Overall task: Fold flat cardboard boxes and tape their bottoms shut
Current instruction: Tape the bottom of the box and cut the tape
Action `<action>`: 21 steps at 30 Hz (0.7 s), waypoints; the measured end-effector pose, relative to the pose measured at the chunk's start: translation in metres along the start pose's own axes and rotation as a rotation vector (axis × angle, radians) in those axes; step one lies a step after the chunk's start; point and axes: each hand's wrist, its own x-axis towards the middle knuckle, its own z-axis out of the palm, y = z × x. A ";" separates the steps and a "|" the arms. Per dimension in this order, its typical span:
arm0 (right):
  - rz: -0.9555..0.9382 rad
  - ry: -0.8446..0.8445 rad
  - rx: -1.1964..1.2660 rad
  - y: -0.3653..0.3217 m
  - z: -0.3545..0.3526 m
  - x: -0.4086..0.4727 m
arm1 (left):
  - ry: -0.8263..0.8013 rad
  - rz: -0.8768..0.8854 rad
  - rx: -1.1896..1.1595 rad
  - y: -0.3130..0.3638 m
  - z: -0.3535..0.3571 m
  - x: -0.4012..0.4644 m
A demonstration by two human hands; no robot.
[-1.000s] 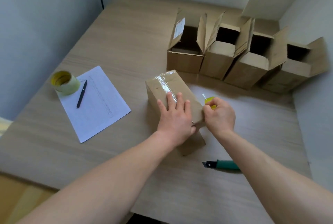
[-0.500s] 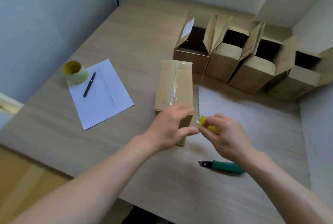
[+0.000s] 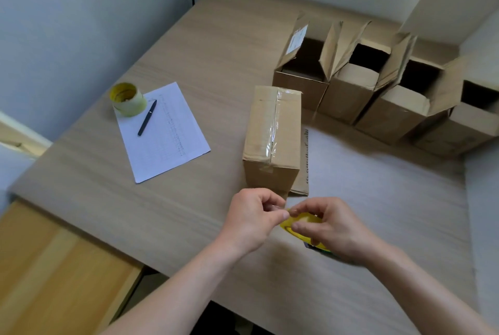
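— Both hands have drawn back off the box?
— Yes. Left hand (image 3: 252, 220) pinches a clear tape end; right hand (image 3: 328, 229) curls round the yellow tape roll (image 3: 295, 222).
— And the cardboard box (image 3: 272, 140)?
— Just beyond, taped seam up, on the woodgrain tabletop (image 3: 189, 64).

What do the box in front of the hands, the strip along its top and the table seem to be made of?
Box: matte brown cardboard, creased at the edges, probably corrugated.
Strip: clear glossy plastic tape, wrinkled and catching light.
Table: pale wood-grain surface with a matte finish; laminate or real wood, cannot tell.
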 end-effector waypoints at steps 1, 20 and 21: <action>0.016 -0.004 -0.016 -0.001 0.001 0.000 | -0.011 -0.032 -0.010 -0.002 -0.003 0.000; -0.136 0.410 -1.052 -0.042 -0.050 0.017 | 0.239 0.143 -0.038 -0.009 -0.063 0.041; -0.173 0.420 -1.052 -0.041 -0.047 0.023 | 0.262 0.146 -0.027 -0.011 -0.064 0.046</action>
